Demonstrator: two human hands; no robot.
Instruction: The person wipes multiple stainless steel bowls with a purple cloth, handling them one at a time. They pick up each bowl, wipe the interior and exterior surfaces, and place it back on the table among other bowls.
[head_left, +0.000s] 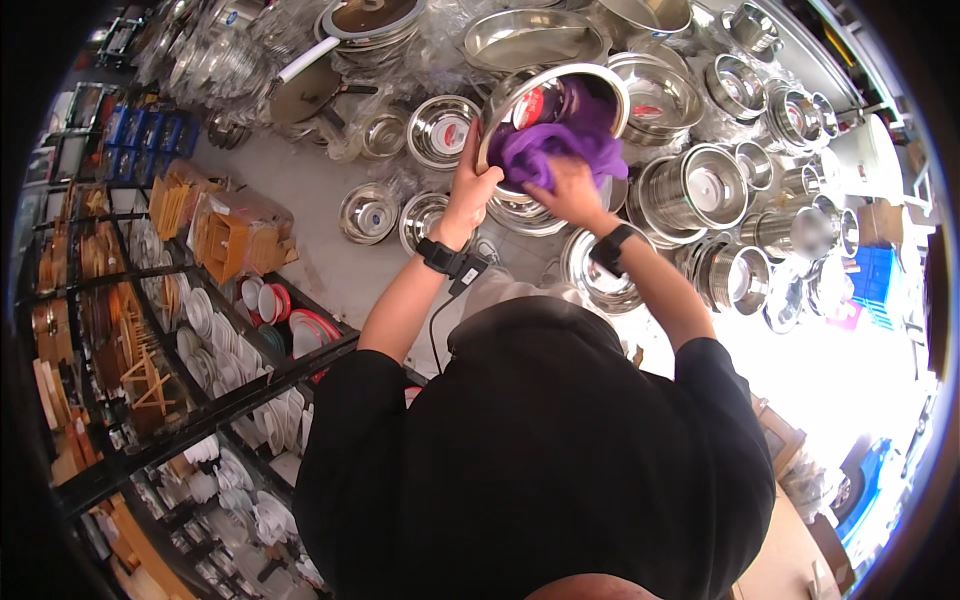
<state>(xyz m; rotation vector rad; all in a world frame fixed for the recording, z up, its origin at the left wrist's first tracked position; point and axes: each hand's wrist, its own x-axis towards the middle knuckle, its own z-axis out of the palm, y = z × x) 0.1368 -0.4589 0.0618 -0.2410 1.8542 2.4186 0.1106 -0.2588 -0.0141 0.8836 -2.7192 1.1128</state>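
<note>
My left hand (474, 189) grips the rim of a shiny stainless steel basin (491, 97), which is tilted so that its inside shows. Against the inside of the basin, my right hand (571, 191) presses a bunched purple cloth (551, 150); the hand is slightly blurred. A red label (528, 109) is visible within the basin. Both wrists wear black bands, and a cable hangs from the left one. Below the held basin, partly hidden by it, is another steel basin (525, 217).
Steel bowls (369, 214) and stacked pots (705, 187) stand around on the floor. A pan with a white handle (311, 58) lies at the upper left. Black shelving (217, 401) with plates and wooden ware runs along the left. A blue crate (874, 281) is at the right.
</note>
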